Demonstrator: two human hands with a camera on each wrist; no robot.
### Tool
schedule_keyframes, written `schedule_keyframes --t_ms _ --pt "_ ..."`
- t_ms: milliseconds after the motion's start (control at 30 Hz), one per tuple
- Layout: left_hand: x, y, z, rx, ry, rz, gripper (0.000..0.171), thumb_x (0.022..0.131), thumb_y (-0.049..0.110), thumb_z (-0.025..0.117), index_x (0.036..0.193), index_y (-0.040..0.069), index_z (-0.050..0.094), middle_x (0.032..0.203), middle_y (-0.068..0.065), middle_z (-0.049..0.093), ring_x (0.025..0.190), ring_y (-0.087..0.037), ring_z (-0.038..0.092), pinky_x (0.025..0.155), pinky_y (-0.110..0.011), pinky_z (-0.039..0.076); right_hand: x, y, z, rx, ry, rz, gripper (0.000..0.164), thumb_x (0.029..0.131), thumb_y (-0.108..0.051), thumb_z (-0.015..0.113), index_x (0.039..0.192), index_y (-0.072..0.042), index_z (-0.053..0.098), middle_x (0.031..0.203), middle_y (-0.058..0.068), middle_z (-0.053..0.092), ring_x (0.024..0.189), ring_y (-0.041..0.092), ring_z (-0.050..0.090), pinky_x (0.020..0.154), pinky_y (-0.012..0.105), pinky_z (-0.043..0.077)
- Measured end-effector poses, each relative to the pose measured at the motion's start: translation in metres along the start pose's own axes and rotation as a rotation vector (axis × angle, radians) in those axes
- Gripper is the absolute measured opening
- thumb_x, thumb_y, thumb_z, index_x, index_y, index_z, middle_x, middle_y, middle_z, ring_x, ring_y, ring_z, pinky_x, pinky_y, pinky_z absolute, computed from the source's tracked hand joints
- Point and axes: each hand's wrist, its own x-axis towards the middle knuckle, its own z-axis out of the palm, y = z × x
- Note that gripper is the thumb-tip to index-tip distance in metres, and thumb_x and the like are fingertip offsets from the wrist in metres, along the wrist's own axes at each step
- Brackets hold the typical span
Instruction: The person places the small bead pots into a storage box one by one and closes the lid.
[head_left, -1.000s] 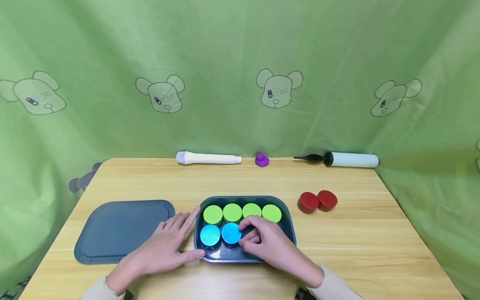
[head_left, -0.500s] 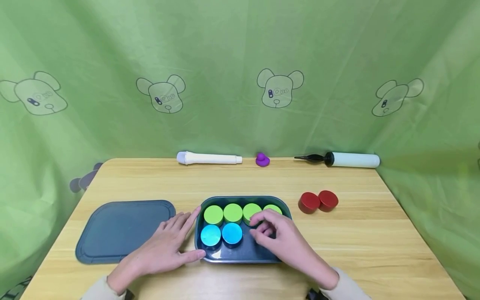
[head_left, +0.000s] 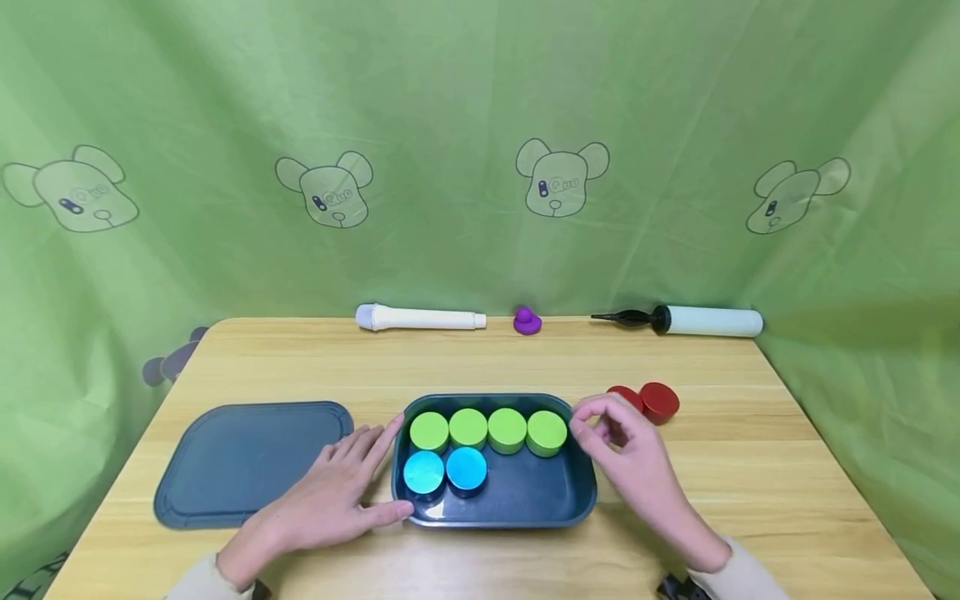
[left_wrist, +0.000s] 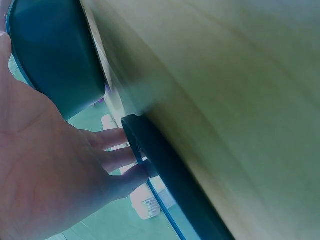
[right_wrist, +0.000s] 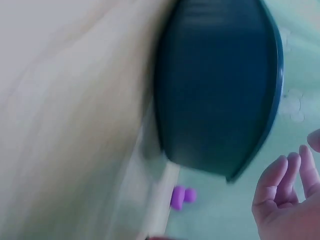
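A dark blue box [head_left: 525, 496] stands on the table, holding a row of several round lime-green pieces [head_left: 507, 429] and two round blue pieces [head_left: 467, 469] in front of it. My left hand [head_left: 330, 500] lies at the box's left side, index finger and thumb at its rim. In the left wrist view, its other fingers reach the edge of the flat dark lid [left_wrist: 175, 170]. My right hand [head_left: 637, 454] is at the box's right edge with loosely curled fingers and nothing in them. It partly hides one of two round red pieces [head_left: 660, 402].
The lid [head_left: 240, 467] lies left of the box. Along the table's back edge are a white toy microphone [head_left: 423, 317], a small purple toy [head_left: 527, 322] and a white hand pump with a black nozzle [head_left: 705, 322]. A green curtain [head_left: 450, 167] hangs behind.
My right hand has left the right-hand blue piece and moved right, over the box's edge, toward the red pieces. My left hand has stayed at the box's left side.
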Motion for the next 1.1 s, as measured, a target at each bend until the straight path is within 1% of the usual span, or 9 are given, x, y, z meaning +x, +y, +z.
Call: schedule_keyframes --t_ms 200,300,367,500,633,767,867,1000,1100 --pt "0.000 0.000 0.001 0.000 -0.001 -0.006 0.104 0.101 0.076 0.057 0.178 0.032 0.002 0.169 -0.019 0.038 0.156 -0.046 0.034 0.117 -0.078 0.027 0.002 0.013 -0.025 -0.116 0.073 0.026 0.012 0.100 0.004 0.075 0.107 -0.006 0.076 0.104 0.004 0.066 0.079 0.016 0.055 0.069 0.021 0.047" --pt "0.000 0.000 0.001 -0.002 -0.004 -0.009 0.104 0.101 0.076 0.057 0.178 0.033 0.002 0.169 -0.020 0.038 0.156 -0.046 0.033 0.117 -0.079 0.026 0.003 0.023 -0.038 -0.163 0.098 0.064 0.011 0.101 0.002 0.075 0.110 -0.005 0.076 0.101 0.005 0.063 0.079 0.015 0.052 0.066 0.022 0.044" --pt "0.000 0.000 0.002 -0.002 -0.004 -0.008 0.103 0.101 0.076 0.057 0.177 0.033 0.001 0.169 -0.020 0.038 0.156 -0.046 0.033 0.117 -0.079 0.026 0.004 0.031 -0.046 -0.192 0.110 0.098 0.012 0.102 -0.001 0.076 0.113 -0.005 0.076 0.102 0.005 0.063 0.080 0.015 0.052 0.066 0.022 0.044" --pt "0.000 0.000 0.002 -0.004 -0.007 -0.009 0.103 0.102 0.075 0.057 0.177 0.033 0.001 0.169 -0.021 0.038 0.156 -0.047 0.033 0.117 -0.079 0.025 0.005 0.045 -0.065 -0.270 0.105 0.167 0.018 0.103 -0.008 0.076 0.121 -0.006 0.075 0.115 0.006 0.065 0.082 0.015 0.053 0.066 0.021 0.045" --pt "0.000 0.000 0.001 -0.008 -0.011 -0.012 0.103 0.102 0.075 0.057 0.177 0.033 0.001 0.170 -0.021 0.037 0.157 -0.047 0.032 0.117 -0.079 0.025 0.006 0.058 -0.082 -0.336 0.068 0.229 0.028 0.105 -0.015 0.075 0.132 -0.007 0.072 0.129 0.009 0.062 0.083 0.014 0.055 0.063 0.023 0.047" --pt "0.000 0.000 0.001 -0.005 -0.004 -0.009 0.103 0.102 0.075 0.057 0.177 0.033 0.001 0.170 -0.020 0.037 0.157 -0.046 0.033 0.117 -0.079 0.025 0.007 0.070 -0.096 -0.352 0.029 0.275 0.039 0.105 -0.018 0.076 0.140 -0.005 0.068 0.147 0.017 0.054 0.083 0.011 0.055 0.060 0.025 0.048" --pt "0.000 0.000 0.001 -0.001 0.004 -0.004 0.103 0.102 0.075 0.058 0.178 0.032 0.002 0.169 -0.020 0.038 0.156 -0.046 0.033 0.117 -0.080 0.026 0.007 0.078 -0.102 -0.336 0.004 0.297 0.044 0.103 -0.015 0.079 0.143 -0.002 0.066 0.155 0.023 0.048 0.081 0.011 0.056 0.058 0.026 0.048" --pt "0.000 -0.001 0.002 0.001 0.009 -0.001 0.103 0.102 0.074 0.058 0.178 0.031 0.002 0.169 -0.020 0.039 0.156 -0.046 0.034 0.117 -0.080 0.026 0.009 0.086 -0.107 -0.290 -0.038 0.343 0.048 0.102 -0.015 0.079 0.144 0.001 0.063 0.150 0.024 0.048 0.081 0.013 0.057 0.058 0.027 0.050" --pt "0.000 -0.001 0.002 -0.002 0.006 -0.003 0.103 0.102 0.074 0.058 0.178 0.032 0.002 0.169 -0.020 0.038 0.156 -0.046 0.033 0.117 -0.079 0.025 0.011 0.092 -0.110 -0.234 -0.076 0.412 0.049 0.104 -0.019 0.078 0.146 0.000 0.061 0.126 0.021 0.060 0.080 0.016 0.058 0.061 0.029 0.051"
